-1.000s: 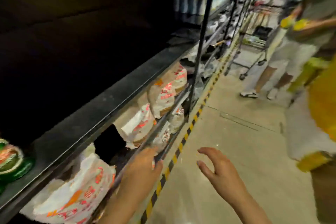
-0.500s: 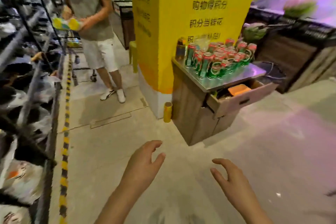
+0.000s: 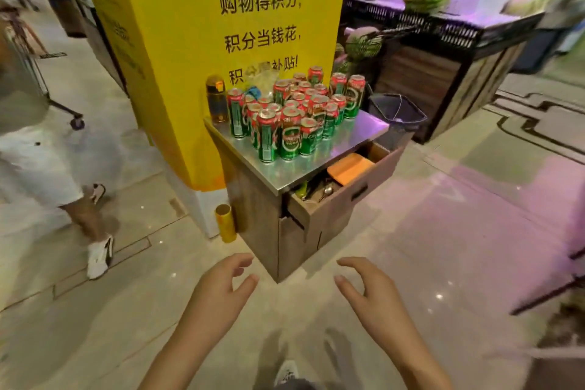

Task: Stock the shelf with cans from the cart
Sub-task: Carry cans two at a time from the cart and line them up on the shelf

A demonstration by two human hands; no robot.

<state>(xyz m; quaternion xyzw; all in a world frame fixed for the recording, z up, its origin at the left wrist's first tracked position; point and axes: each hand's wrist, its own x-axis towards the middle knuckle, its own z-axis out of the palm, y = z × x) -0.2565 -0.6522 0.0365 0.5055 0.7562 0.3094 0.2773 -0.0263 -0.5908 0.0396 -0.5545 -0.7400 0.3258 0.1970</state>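
Note:
Several green and red cans (image 3: pixel 291 114) stand upright in a cluster on the steel top of a wooden cart (image 3: pixel 262 209) beside a yellow pillar. My left hand (image 3: pixel 221 291) and my right hand (image 3: pixel 370 291) hover low over the floor in front of the cart, both empty, fingers loosely curved and spread. The hands are well short of the cans. The shelf is out of view.
The yellow pillar (image 3: pixel 202 41) stands behind the cart. The cart's drawer (image 3: pixel 345 190) hangs open with an orange item inside. A bottle (image 3: pixel 217 101) stands beside the cans. A person in white shorts (image 3: pixel 41 161) walks at left. A black basket (image 3: pixel 395 114) and produce stand lie at right.
My view swung from the dark shelf round to the cart with cans, which now looks closer. Both hands stayed empty and low in front of me.

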